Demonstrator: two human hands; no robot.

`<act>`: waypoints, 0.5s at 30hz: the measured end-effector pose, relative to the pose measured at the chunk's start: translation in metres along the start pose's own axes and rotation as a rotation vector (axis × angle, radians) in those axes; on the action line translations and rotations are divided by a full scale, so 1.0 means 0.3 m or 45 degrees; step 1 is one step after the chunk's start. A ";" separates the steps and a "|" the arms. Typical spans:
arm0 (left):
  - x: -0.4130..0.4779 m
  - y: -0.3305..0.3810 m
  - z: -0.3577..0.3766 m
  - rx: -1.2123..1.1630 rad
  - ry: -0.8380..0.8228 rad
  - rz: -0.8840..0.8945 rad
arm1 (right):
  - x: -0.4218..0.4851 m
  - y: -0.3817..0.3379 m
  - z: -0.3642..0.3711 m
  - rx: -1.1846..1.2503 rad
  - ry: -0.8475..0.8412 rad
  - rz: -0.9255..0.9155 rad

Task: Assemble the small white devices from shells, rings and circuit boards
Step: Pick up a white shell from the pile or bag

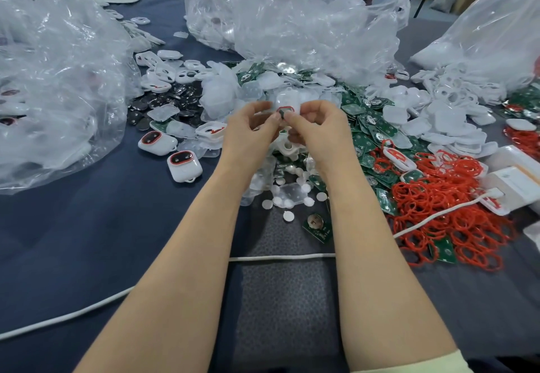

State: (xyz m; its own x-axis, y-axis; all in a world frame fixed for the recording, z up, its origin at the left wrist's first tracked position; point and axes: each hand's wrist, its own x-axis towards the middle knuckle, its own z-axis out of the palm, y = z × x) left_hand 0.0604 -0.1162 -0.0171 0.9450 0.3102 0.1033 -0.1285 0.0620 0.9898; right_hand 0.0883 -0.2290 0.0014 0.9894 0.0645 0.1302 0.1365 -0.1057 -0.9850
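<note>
Both hands meet above the middle of the parts heap. My left hand (251, 127) and my right hand (314, 126) pinch one small white device (287, 104) between them; a red ring shows on its face. A small dark piece sits at the fingertips against that face. Two assembled white devices (184, 166) with red-ringed dark windows lie on the blue cloth to the left. Green circuit boards (371, 136) are heaped to the right, red rings (444, 206) pile further right, and white shells (438, 115) spread behind them.
Big clear plastic bags stand at the left (52, 80), back (277, 16) and right (491, 31). Dark round discs (163, 101) lie left of the heap. A white cable (280, 257) crosses the blue cloth (87, 241) under my forearms. A white box (514, 185) sits at the right edge.
</note>
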 end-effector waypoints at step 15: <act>0.005 0.049 -0.045 -0.226 0.071 -0.336 | -0.018 -0.015 0.049 -0.427 -0.221 -0.283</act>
State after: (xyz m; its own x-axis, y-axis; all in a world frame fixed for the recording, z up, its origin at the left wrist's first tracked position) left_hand 0.0560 -0.1020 -0.0036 0.9355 0.3125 -0.1647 0.0633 0.3102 0.9485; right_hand 0.0816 -0.2143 0.0034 0.9149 0.2852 0.2857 0.3822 -0.3845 -0.8403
